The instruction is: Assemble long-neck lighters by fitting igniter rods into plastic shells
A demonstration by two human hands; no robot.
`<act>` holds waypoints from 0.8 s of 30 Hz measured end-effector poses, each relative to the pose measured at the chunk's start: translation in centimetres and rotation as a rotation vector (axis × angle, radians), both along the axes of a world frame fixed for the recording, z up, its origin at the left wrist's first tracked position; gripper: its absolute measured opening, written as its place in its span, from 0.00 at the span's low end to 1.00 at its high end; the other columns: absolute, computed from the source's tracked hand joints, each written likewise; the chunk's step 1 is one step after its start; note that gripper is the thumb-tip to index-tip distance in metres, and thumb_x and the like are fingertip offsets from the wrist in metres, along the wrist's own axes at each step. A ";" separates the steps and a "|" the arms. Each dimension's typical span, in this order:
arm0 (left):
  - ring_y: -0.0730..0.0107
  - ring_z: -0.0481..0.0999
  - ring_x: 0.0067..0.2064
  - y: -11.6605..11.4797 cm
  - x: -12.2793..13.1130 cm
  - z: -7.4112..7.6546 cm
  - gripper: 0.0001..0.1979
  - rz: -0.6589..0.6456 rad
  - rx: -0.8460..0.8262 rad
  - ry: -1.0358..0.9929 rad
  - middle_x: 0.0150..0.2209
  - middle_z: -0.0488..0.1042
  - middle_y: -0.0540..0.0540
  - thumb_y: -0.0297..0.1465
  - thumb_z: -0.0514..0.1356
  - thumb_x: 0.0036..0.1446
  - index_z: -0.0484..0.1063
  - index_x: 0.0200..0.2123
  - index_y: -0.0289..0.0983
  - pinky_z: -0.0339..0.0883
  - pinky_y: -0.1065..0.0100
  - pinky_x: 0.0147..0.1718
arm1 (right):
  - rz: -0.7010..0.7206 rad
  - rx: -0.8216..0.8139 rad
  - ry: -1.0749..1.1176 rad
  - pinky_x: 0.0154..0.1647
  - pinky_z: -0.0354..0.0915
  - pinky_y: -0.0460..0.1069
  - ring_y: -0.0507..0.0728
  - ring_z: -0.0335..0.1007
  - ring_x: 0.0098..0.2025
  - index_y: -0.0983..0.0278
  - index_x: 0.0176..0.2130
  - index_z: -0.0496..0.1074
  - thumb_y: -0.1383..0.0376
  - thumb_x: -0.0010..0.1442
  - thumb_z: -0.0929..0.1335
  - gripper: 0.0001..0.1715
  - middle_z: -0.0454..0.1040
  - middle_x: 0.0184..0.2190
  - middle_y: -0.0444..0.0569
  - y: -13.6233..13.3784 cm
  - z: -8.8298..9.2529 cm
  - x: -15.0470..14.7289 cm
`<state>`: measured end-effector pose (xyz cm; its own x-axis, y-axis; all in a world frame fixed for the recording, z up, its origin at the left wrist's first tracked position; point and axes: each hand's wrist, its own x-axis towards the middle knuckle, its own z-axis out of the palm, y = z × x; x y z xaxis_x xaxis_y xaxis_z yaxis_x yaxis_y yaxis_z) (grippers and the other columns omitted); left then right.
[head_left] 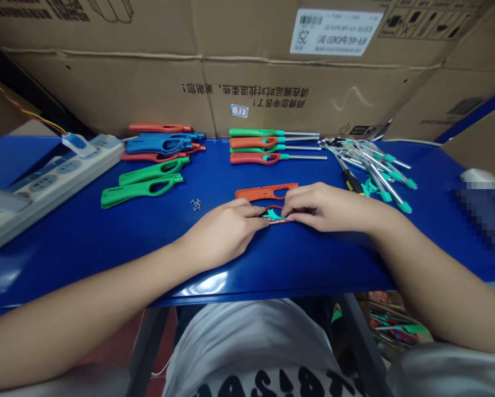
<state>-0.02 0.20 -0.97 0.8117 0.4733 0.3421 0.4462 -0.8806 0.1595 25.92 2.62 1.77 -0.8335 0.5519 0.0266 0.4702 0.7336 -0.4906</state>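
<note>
My left hand (226, 230) and my right hand (315, 206) meet over a red lighter half-shell (281, 221) at the middle of the table. Inside the shell sits a teal trigger piece (272, 214). The left fingers are pressed together on the shell's left part, partly hiding it. On its right end the right thumb and fingers close in a pinch. Just behind lies an orange half-shell (253, 193), its hollow side showing. A small pile of screws (196, 204) rests left of my hands.
Green, blue and red lighter handles (145, 188) lie at the back left, near a white power strip (44, 184). Lighters with metal rods (278, 159) line the back middle. To their right are loose rods with teal parts (377, 171) and a screwdriver (350, 179). Cardboard (148, 88) stands behind.
</note>
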 end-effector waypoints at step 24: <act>0.61 0.77 0.49 0.3 0.1 0.0 0.12 0.001 -0.167 -0.087 0.48 0.80 0.43 0.25 0.56 0.68 0.77 0.50 0.36 0.72 0.59 0.51 | -0.139 0.165 0.100 0.40 0.65 0.49 0.55 0.72 0.38 0.64 0.44 0.76 0.66 0.66 0.65 0.10 0.76 0.40 0.51 0.4 -0.9 -0.1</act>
<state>0.10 0.46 -1.02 0.7819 0.5304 0.3276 0.4256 -0.8381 0.3412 25.85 3.03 0.85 -0.7387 0.6422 0.2048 0.5268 0.7396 -0.4190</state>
